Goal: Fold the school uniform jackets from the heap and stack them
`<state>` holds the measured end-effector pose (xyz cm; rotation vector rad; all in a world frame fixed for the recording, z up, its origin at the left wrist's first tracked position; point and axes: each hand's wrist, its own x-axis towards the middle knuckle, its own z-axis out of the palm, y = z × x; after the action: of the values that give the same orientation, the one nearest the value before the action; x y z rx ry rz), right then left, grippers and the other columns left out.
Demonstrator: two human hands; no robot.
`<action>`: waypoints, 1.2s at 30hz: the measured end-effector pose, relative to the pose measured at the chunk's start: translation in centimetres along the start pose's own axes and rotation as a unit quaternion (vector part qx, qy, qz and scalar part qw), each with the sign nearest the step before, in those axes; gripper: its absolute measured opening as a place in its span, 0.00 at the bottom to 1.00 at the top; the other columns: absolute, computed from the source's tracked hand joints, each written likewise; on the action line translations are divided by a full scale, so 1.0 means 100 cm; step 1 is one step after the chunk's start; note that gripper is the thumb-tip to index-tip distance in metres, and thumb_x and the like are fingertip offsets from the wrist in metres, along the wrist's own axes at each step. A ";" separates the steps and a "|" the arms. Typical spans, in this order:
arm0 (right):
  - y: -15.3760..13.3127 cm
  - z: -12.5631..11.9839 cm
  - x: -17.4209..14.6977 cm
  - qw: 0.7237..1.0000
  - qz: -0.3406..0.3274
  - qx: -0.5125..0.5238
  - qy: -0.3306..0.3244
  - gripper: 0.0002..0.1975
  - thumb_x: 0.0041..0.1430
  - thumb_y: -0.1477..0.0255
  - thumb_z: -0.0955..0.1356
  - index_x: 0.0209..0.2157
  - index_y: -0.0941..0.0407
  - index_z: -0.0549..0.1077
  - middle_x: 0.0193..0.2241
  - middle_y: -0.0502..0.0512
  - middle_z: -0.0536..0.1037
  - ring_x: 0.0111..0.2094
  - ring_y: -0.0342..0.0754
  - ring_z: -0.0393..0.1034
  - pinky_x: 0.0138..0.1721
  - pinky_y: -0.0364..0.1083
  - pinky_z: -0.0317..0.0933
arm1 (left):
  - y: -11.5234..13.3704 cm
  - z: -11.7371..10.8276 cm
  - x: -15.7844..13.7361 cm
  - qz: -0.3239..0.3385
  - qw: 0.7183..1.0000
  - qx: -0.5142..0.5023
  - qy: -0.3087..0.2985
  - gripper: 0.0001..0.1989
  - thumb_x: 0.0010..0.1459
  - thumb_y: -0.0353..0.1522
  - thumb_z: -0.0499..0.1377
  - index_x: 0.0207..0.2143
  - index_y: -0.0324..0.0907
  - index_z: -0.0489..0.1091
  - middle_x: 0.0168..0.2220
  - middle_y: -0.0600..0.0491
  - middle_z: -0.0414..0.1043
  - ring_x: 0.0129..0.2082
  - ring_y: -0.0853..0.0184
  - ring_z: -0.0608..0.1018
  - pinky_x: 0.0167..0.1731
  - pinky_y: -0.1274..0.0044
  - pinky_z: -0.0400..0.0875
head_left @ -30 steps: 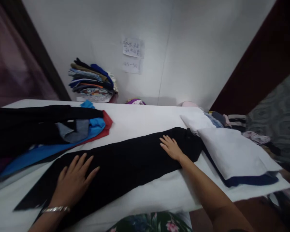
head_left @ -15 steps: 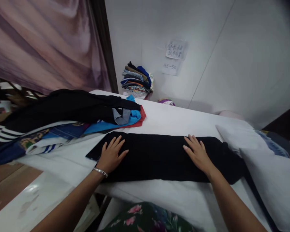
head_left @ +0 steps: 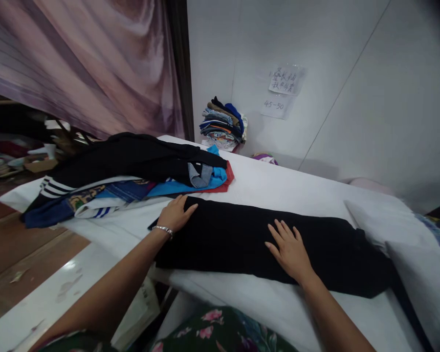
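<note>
A long black garment [head_left: 227,239] lies flat across the white-covered table, folded into a wide strip; I cannot tell its exact kind. My left hand [head_left: 174,215], with a silver bracelet at the wrist, rests on its left end, thumb apart from the fingers. Part of that end is hidden under the hand. Right of the garment's middle, my right hand [head_left: 288,249] lies palm down on the cloth with its fingers spread.
A loose heap of clothes, with black striped trousers [head_left: 132,159] on top, lies at the left. Folded clothes are stacked [head_left: 222,124] beyond the table [head_left: 278,188], by the wall. White pillow-like bundles [head_left: 421,274] stand at the right. Handwritten sheets [head_left: 284,80] hang on the wall.
My left hand has shifted to the garment's left end and its fingers are closer together. My right hand has slid left along the cloth. The view has turned leftward.
</note>
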<state>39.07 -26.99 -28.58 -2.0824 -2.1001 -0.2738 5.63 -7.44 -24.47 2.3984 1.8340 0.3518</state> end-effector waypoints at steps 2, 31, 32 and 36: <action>-0.001 -0.001 0.000 1.000 0.004 0.010 -0.001 0.29 0.64 0.54 0.54 0.61 0.53 0.58 0.63 0.59 0.55 0.64 0.57 0.46 0.60 0.61 0.41 | 0.002 -0.002 0.016 0.007 1.000 -0.005 -0.019 0.34 0.59 0.49 0.44 0.59 0.33 0.59 0.60 0.39 0.59 0.59 0.54 0.63 0.56 0.66 0.57; -0.007 -0.027 0.010 0.995 0.029 0.049 -0.076 0.30 0.62 0.50 0.54 0.62 0.48 0.56 0.64 0.57 0.53 0.64 0.58 0.43 0.60 0.64 0.37 | 0.038 -0.004 0.062 0.260 0.965 -0.002 -0.038 0.27 0.56 0.47 0.52 0.54 0.43 0.65 0.56 0.45 0.66 0.56 0.58 0.67 0.55 0.68 0.57; -0.008 -0.032 0.014 0.995 0.031 0.055 -0.074 0.31 0.62 0.50 0.54 0.62 0.48 0.55 0.64 0.57 0.52 0.65 0.58 0.42 0.61 0.64 0.36 | 0.042 -0.003 0.053 0.277 0.960 -0.007 -0.028 0.28 0.57 0.47 0.52 0.56 0.44 0.63 0.58 0.46 0.63 0.58 0.58 0.64 0.57 0.65 0.53; -0.026 -0.042 0.035 0.997 0.012 0.069 -0.035 0.32 0.63 0.50 0.54 0.64 0.48 0.51 0.66 0.55 0.44 0.66 0.56 0.37 0.62 0.62 0.34 | 0.051 0.019 0.019 0.320 0.943 0.013 -0.087 0.30 0.59 0.48 0.48 0.59 0.42 0.59 0.63 0.43 0.55 0.63 0.56 0.57 0.61 0.59 0.41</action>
<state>36.41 -24.66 -23.70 -2.0632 -2.0669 -0.0511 11.39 -6.90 -24.95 2.8791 0.9512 0.1489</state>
